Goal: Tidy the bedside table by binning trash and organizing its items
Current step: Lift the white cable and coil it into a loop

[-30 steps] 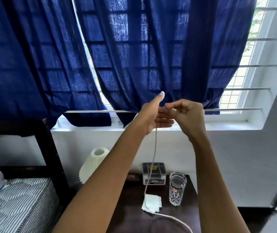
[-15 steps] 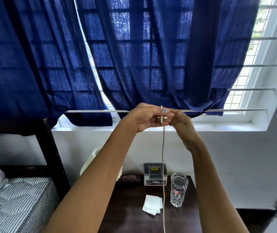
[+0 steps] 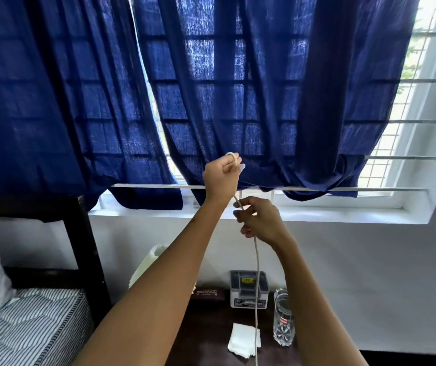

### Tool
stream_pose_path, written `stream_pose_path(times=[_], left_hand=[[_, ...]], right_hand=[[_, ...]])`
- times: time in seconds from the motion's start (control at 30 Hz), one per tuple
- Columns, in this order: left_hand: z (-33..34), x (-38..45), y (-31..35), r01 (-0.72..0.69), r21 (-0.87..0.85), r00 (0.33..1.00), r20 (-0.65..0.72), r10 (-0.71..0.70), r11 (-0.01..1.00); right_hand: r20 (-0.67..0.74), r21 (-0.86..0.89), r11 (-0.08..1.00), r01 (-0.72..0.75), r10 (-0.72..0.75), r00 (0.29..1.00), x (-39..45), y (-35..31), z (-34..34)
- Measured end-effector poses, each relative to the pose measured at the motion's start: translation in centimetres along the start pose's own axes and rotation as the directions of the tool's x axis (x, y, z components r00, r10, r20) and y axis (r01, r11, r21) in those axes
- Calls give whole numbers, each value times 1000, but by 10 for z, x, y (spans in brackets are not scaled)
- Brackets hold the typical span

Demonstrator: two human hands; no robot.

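You are holding both hands up in front of the blue curtains (image 3: 238, 88), working a white cord (image 3: 257, 270) between them. Your left hand (image 3: 221, 178) is the higher one, its fingers (image 3: 234, 165) curling closed around the top of the cord, where a small loop is poking out above the knuckles. Your right hand (image 3: 260, 220) is sitting just below and to the right of it, its fingers (image 3: 243, 215) pinching the same cord a little further down. From there the cord is hanging almost straight down, passing in front of a grey box (image 3: 248, 289) and over the right edge of a folded white tissue (image 3: 243, 342) before running out of view at the bottom.

The dark tabletop (image 3: 206, 328) is lying beneath your forearms. The grey box is standing at its back against the wall, with a dark maroon case (image 3: 207, 293) bearing gold lettering just to its left. A clear drinking glass (image 3: 283, 320) is standing upright to the right of the box and near the tissue. A white pleated lampshade (image 3: 145, 265) is showing partly behind your left forearm. A striped mattress (image 3: 26, 331) is lying at lower left, next to the black bed frame (image 3: 84, 249).
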State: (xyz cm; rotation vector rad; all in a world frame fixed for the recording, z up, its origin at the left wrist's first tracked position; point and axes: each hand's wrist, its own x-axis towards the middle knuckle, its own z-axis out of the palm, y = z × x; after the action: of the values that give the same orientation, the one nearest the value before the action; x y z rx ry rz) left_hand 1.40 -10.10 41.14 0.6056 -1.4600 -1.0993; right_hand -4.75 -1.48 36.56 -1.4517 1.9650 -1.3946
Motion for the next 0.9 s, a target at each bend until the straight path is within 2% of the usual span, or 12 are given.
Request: stream_pose_path(times=[0.1, 0.17, 0.23, 0.3, 0.37, 0.5, 0.63, 0.8, 0.9], left_hand=[[-9, 3, -9, -109, 203, 994, -6, 112, 973], [-14, 7, -13, -141, 308, 990, 58, 129, 941], [-18, 8, -15, -184, 433, 979, 156, 128, 882], [-23, 8, -13, -152, 426, 963, 266, 37, 892], [-27, 7, -10, -22, 302, 937, 338, -85, 953], [-34, 2, 4, 195, 117, 892, 390, -226, 974], [-36, -2, 26, 382, 11, 827, 443, -347, 924], [-38, -6, 48, 503, -167, 755, 563, -336, 848], [-33, -6, 57, 535, -270, 732, 622, -279, 800]], right_hand=[[-74, -272, 960, 69, -92, 993, 3, -16, -7], [-148, -349, 933, 82, -142, 979, 6, -29, -15], [-166, -380, 918, 109, -183, 969, 10, -43, -23], [-150, -378, 914, 146, -216, 965, 18, -52, -33], [-143, -357, 918, 171, -235, 961, 26, -57, -41], [-124, -152, 956, 251, -270, 955, 44, -58, -50], [-84, 116, 960, 254, -245, 966, 56, -54, -51], [-146, 417, 889, 187, -138, 980, 59, -49, -44], [-111, 593, 798, 109, -53, 992, 55, -41, -36]])
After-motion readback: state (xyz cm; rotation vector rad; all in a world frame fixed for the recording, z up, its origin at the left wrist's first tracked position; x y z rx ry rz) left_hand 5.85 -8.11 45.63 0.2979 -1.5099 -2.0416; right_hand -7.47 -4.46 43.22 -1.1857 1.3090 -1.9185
